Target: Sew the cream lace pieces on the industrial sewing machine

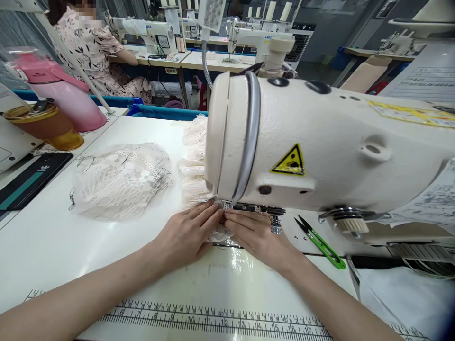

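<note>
A cream sewing machine (320,142) fills the right of the view, its head over the white table (46,246). My left hand (188,234) lies flat with fingers stretched out, pressing white lace fabric (194,161) under the machine head. My right hand (254,234) lies beside it, fingers extended on the same lace by the presser foot (227,206). The fingertips of both hands nearly meet. The lace runs back from the needle area in a folded strip. The needle itself is hidden by the machine head.
A pile of lace pieces (121,180) lies to the left. Green thread snips (320,242) rest right of my hand. A pink bottle (64,90), an amber cup (42,125) and a phone (30,182) sit far left. Another person (95,47) works behind. A printed ruler (213,322) lines the table's near edge.
</note>
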A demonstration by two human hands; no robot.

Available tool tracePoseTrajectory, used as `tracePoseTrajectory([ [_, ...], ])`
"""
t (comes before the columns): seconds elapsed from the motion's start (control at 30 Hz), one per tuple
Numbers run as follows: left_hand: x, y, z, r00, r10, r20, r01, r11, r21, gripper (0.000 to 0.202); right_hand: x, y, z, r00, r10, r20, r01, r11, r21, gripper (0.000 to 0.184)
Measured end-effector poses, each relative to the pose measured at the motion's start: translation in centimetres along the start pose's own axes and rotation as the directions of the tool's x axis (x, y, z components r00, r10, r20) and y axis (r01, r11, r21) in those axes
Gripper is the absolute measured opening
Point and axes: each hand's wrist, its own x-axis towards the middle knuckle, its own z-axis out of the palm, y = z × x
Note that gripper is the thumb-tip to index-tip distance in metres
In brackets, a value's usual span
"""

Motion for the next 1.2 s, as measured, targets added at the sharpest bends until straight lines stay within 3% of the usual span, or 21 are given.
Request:
tracePoseTrajectory([
  [0.3, 0.1, -0.2, 0.2, 0.999, 0.032, -0.026, -0.033, 0.999, -0.036, 0.044, -0.3, 0.5, -0.3, 0.997, 0.058, -0.050, -0.061, 0.997, -0.047, 0.022],
  [0.47, 0.0, -0.2, 0.3, 0.999, 0.037, -0.025, -0.039, 0.997, -0.061, 0.042, -0.8, -0.1, -0.4, 0.983, 0.166, -0.079, -0.174, 0.978, -0.115, 0.025],
  [0.73, 0.3, -0.3, 0.4, 1.000, 0.005, 0.020, -0.003, 0.996, -0.088, 0.043, -0.3, -0.2, -0.8, 0.927, 0.374, 0.022, -0.374, 0.919, 0.128, 0.026],
  [0.9, 0.5, -0.5, 0.4, 0.999, -0.016, 0.035, 0.020, 0.994, -0.109, 0.042, 0.3, -0.1, -1.1, 0.940, 0.340, 0.028, -0.340, 0.925, 0.169, 0.029],
  [1.1, 0.7, -0.6, 0.3, 0.992, 0.103, -0.069, -0.108, 0.991, -0.079, 0.033, -0.1, 0.2, -0.4, 0.967, 0.253, -0.031, -0.255, 0.966, -0.044, 0.025],
  [1.2, 0.7, -0.6, 0.1, 0.992, 0.110, -0.064, -0.114, 0.991, -0.073, 0.030, -0.3, 0.5, 0.1, 0.984, 0.174, -0.026, -0.176, 0.980, -0.097, 0.024],
])
